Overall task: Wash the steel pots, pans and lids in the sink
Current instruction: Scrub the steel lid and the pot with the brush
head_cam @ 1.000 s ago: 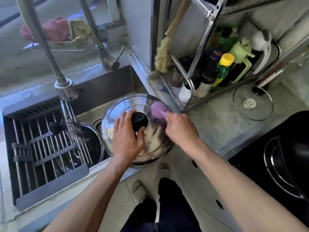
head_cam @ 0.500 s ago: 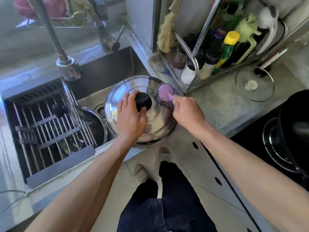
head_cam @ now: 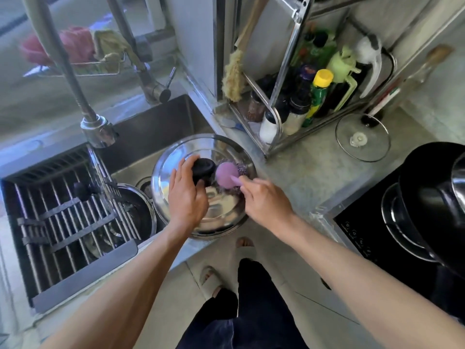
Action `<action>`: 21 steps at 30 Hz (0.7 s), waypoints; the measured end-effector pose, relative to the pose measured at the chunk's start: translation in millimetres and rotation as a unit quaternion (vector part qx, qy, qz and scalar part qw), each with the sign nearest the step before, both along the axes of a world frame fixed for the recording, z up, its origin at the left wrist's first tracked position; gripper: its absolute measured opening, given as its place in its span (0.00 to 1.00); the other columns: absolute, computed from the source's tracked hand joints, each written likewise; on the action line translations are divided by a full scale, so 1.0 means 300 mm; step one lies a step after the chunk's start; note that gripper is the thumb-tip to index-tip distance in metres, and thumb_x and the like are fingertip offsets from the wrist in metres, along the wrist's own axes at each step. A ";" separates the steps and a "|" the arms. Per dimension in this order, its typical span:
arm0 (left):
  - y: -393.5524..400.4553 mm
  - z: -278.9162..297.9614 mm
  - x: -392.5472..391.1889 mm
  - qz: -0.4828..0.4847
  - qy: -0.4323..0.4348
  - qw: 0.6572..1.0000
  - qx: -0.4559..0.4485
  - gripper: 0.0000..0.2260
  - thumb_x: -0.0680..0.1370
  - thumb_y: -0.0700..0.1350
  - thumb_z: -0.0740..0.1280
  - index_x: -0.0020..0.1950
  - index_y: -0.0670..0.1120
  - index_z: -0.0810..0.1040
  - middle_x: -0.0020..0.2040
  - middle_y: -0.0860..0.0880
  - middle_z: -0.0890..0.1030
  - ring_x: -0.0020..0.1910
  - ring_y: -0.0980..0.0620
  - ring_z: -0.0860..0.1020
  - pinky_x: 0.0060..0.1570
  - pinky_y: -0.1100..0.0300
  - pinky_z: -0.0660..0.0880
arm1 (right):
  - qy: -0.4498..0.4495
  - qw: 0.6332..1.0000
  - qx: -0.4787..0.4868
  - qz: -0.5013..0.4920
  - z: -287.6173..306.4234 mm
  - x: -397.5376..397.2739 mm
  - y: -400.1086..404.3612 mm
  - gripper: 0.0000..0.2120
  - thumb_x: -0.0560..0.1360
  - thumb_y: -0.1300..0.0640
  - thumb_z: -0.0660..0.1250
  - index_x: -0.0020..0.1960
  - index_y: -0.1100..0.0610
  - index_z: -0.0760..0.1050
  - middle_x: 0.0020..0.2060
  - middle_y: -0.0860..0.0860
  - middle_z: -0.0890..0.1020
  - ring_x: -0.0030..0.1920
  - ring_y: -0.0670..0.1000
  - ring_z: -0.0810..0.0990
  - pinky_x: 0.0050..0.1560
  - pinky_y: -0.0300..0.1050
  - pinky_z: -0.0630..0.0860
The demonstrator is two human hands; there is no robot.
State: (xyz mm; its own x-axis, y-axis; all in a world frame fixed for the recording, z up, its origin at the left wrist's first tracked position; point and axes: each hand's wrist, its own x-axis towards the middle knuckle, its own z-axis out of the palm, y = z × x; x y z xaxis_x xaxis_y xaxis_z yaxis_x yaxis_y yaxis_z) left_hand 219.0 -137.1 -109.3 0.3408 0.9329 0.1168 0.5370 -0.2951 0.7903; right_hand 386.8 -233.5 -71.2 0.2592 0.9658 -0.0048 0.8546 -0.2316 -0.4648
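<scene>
You are mid-scrub on the large round steel lid (head_cam: 216, 215): your left hand (head_cam: 186, 197) grips its black knob (head_cam: 203, 168), your right hand (head_cam: 264, 200) grips the pink-handled wire scourer (head_cam: 227, 175) on it. Left of that lid, a steel pot (head_cam: 136, 210) waits in the sink (head_cam: 151, 132)

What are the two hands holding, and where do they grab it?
Left hand grips the steel lid by its black knob; right hand holds the pink scrubber by its handle.
</scene>
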 end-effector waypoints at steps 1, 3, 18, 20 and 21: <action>0.001 -0.002 -0.001 -0.001 0.001 1.000 0.000 0.25 0.75 0.36 0.63 0.72 0.48 0.69 0.69 0.46 0.76 0.67 0.44 0.70 0.70 0.41 0.66 | -0.010 0.999 -0.007 0.035 0.005 -0.007 -0.002 0.18 0.80 0.57 0.62 0.68 0.44 0.76 0.43 0.54 0.83 0.43 0.64 0.81 0.37 0.54 0.77; 0.005 -0.004 0.001 0.000 0.009 1.000 -0.010 0.26 0.76 0.34 0.64 0.73 0.47 0.69 0.70 0.46 0.75 0.66 0.42 0.70 0.69 0.47 0.66 | 0.006 1.000 0.002 0.020 0.008 -0.007 0.000 0.19 0.80 0.58 0.62 0.68 0.45 0.76 0.44 0.54 0.84 0.44 0.64 0.81 0.38 0.54 0.78; 0.000 0.011 -0.014 -0.016 0.011 1.000 -0.011 0.25 0.75 0.35 0.64 0.72 0.43 0.70 0.69 0.42 0.75 0.66 0.39 0.70 0.69 0.45 0.65 | -0.014 0.999 -0.018 0.036 0.031 0.060 -0.009 0.19 0.79 0.59 0.63 0.68 0.48 0.77 0.46 0.57 0.84 0.44 0.64 0.82 0.39 0.57 0.80; 0.002 0.013 -0.008 -0.020 0.012 1.000 -0.008 0.24 0.75 0.35 0.64 0.72 0.43 0.70 0.68 0.42 0.75 0.65 0.40 0.70 0.68 0.46 0.65 | -0.039 0.995 -0.046 0.078 0.031 0.064 -0.007 0.18 0.79 0.58 0.63 0.68 0.47 0.77 0.44 0.56 0.83 0.41 0.64 0.82 0.36 0.55 0.79; 0.007 0.012 -0.008 -0.020 0.014 1.000 -0.010 0.24 0.75 0.34 0.64 0.72 0.42 0.70 0.68 0.42 0.75 0.66 0.40 0.70 0.68 0.46 0.66 | -0.035 0.997 -0.048 0.055 0.030 0.067 0.000 0.18 0.80 0.58 0.62 0.68 0.47 0.77 0.46 0.56 0.84 0.43 0.63 0.82 0.38 0.55 0.79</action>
State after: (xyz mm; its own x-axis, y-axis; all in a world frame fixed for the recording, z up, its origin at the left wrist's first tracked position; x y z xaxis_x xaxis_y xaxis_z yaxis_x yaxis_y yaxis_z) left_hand 216.5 -134.9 -105.8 0.3809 0.9204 0.0888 0.5465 -0.3015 0.7813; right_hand 407.0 -233.6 -62.2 0.1547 0.9844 -0.0834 0.9072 -0.1750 -0.3827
